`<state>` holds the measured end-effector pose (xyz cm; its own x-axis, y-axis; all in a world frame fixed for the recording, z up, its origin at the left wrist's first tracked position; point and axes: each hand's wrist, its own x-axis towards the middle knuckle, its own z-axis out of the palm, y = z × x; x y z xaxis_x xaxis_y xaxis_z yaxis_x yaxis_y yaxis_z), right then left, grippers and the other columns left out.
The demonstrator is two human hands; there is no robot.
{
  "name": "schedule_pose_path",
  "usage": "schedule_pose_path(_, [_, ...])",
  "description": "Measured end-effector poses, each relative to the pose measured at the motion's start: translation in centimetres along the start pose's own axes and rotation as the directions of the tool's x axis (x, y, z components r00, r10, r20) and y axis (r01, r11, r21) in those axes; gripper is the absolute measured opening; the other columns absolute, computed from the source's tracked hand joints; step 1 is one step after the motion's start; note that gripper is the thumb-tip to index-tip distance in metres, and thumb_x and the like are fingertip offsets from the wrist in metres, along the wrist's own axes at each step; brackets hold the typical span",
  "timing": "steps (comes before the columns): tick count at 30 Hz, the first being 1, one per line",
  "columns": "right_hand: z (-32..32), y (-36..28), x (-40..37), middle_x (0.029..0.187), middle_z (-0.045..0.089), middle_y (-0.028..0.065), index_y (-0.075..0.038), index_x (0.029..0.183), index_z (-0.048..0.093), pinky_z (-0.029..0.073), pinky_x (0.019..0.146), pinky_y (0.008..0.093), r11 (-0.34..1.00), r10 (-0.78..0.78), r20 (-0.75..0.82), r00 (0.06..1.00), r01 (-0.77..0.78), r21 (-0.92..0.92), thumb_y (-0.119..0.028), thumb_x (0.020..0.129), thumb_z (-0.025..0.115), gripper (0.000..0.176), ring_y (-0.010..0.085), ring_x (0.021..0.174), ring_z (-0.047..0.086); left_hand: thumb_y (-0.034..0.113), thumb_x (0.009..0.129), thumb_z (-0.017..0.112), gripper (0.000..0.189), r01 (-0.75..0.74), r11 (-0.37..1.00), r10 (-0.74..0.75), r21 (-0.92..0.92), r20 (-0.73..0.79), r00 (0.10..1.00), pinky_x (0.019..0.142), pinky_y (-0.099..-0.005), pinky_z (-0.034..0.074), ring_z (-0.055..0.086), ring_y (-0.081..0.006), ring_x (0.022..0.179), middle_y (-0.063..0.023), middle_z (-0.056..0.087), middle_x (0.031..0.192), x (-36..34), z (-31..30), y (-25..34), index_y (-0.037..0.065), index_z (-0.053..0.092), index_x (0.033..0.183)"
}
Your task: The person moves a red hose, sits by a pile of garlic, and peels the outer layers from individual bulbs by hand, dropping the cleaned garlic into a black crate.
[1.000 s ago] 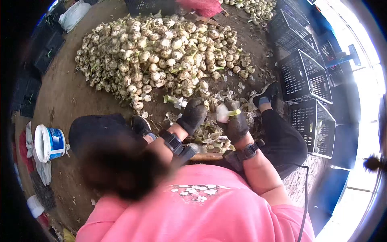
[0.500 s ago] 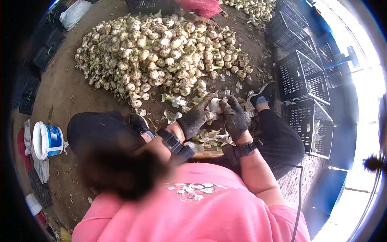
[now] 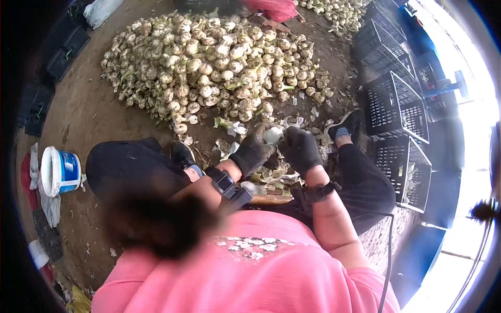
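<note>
A pale, smooth, round bulb (image 3: 272,136), like a white onion, sits between my two gloved hands. My left hand (image 3: 254,151), in a dark grey glove, has its fingers closed around the bulb's left side. My right hand (image 3: 301,150), gloved the same way, presses its closed fingertips against the right side of the bulb. Whether the right fingers also pinch a bit of skin is too small to see. Under the hands lie loose peelings (image 3: 276,176). Beyond them rises a big heap of soil-specked bulbs (image 3: 209,65).
Black plastic crates (image 3: 395,107) line the right side, one with peelings inside. A white and blue bucket (image 3: 67,171) stands at left. A red mesh bag (image 3: 271,9) and a second bulb pile (image 3: 336,13) lie at the back. My shoe (image 3: 182,155) is near the heap.
The right hand has turned, so its back now faces up and its fingers point left at the bulb. The left hand keeps its hold, and the view has shifted slightly.
</note>
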<state>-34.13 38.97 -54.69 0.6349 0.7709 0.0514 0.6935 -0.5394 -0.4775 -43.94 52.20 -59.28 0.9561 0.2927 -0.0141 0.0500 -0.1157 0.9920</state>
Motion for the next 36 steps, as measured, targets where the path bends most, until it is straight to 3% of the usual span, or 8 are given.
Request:
schedule_pose_path(6, [-0.4, 1.3, -1.0, 0.068, 0.06, 0.0029, -0.001, 0.083, 0.06, 0.046, 0.053, 0.0279, 0.338, 0.445, 0.152, 0.883, -0.322, 0.884, -0.012, 0.084, 0.06, 0.011, 0.0133, 0.06, 0.058, -0.007, 0.071, 0.057, 0.057, 0.085, 0.94, -0.092, -0.329, -0.006, 0.996, 0.088, -0.027, 0.045, 0.053, -0.0149, 0.102, -0.0072, 0.055, 0.111, 0.5, -0.2, 0.6, 0.006, 0.042, 0.125])
schedule_pose_path(9, [-1.7, -0.8, -0.3, 0.066, 0.057, 0.0152, -0.003, 0.079, 0.055, 0.046, 0.057, 0.0374, 0.962, 0.196, -0.028, 0.98, -0.186, 0.202, -0.025, 0.077, 0.067, 0.025, 0.0294, 0.062, 0.06, -0.006, 0.071, 0.056, 0.057, 0.001, 0.996, -0.001, -0.089, -0.009, 1.0, 0.095, -0.0293, 0.04, 0.051, -0.0166, 0.108, -0.0087, 0.053, 0.113, 0.3, 0.0, 1.7, 0.006, 0.043, 0.125])
schedule_pose_path(24, [3.3, 3.8, 1.2, 0.079, 0.065, 0.0173, -0.005, 0.084, 0.064, 0.049, 0.064, 0.0373, 0.989, 0.14, -0.107, 0.984, -0.133, 0.064, -0.021, 0.076, 0.064, 0.018, 0.0317, 0.071, 0.062, 0.006, 0.083, 0.051, 0.051, 0.411, 0.43, -0.147, -0.804, 0.387, 0.91, 0.055, -0.032, 0.053, 0.061, -0.0205, 0.062, -0.0132, 0.063, 0.085, -0.5, 0.3, 4.6, 0.009, 0.039, 0.132])
schedule_pose_path(25, [9.8, 7.1, 0.4, 0.093, 0.064, 0.014, -0.007, 0.1, 0.06, 0.049, 0.071, 0.0357, 0.519, 0.357, 0.089, 0.93, -0.276, 0.809, -0.019, 0.079, 0.062, 0.024, 0.0262, 0.081, 0.061, 0.007, 0.084, 0.051, 0.051, 0.454, 0.395, -0.083, -0.799, 0.461, 0.883, 0.054, -0.0327, 0.052, 0.061, -0.0211, 0.062, -0.014, 0.063, 0.086, -0.6, 0.9, 5.4, 0.009, 0.039, 0.133])
schedule_pose_path(28, [10.5, 6.1, -1.1, 0.123, 0.052, 0.0047, -0.008, 0.135, 0.04, 0.044, 0.091, 0.0322, -0.434, 0.034, 0.278, 0.96, -0.237, 0.869, -0.015, 0.089, 0.054, 0.049, 0.0142, 0.106, 0.051, 0.013, 0.086, 0.052, 0.041, 0.48, 0.366, -0.089, -0.797, 0.484, 0.871, 0.056, -0.0347, 0.052, 0.063, -0.0235, 0.069, -0.0155, 0.063, 0.086, -1.1, 2.0, 7.3, 0.0, 0.045, 0.125])
schedule_pose_path(31, [10.3, 9.8, 0.1, 0.104, 0.063, 0.0131, -0.016, 0.125, 0.053, 0.052, 0.077, 0.0378, 0.591, 0.198, 0.142, 0.97, -0.233, 0.772, -0.024, 0.086, 0.059, 0.04, 0.0258, 0.087, 0.064, 0.017, 0.086, 0.051, 0.036, 0.649, 0.125, -0.054, -0.751, 0.648, 0.76, 0.057, -0.0356, 0.052, 0.064, -0.0226, 0.069, -0.0149, 0.064, 0.084, -0.5, 1.3, 4.4, -0.002, 0.05, 0.116])
schedule_pose_path(32, [5.2, 7.9, -0.2, 0.105, 0.063, 0.0145, -0.014, 0.122, 0.055, 0.052, 0.077, 0.0374, 0.998, 0.046, 0.056, 0.997, -0.048, 0.037, -0.022, 0.084, 0.06, 0.038, 0.0263, 0.087, 0.065, 0.017, 0.086, 0.051, 0.036, 0.641, 0.133, -0.052, -0.756, 0.64, 0.766, 0.057, -0.0356, 0.052, 0.064, -0.0226, 0.069, -0.0149, 0.064, 0.084, 0.0, 1.1, 4.0, -0.002, 0.05, 0.116])
schedule_pose_path(36, [-2.7, 3.3, -1.1, 0.104, 0.062, 0.0079, -0.006, 0.116, 0.054, 0.053, 0.069, 0.0289, -0.188, 0.215, 0.319, 0.923, -0.281, 0.941, -0.028, 0.094, 0.049, 0.031, 0.0144, 0.091, 0.061, 0.014, 0.086, 0.044, 0.031, 0.517, 0.455, -0.297, -0.725, 0.424, 0.856, 0.057, -0.028, 0.05, 0.056, -0.0136, 0.062, -0.01, 0.061, 0.083, 1.1, 1.5, 3.8, 0.001, 0.052, 0.113])
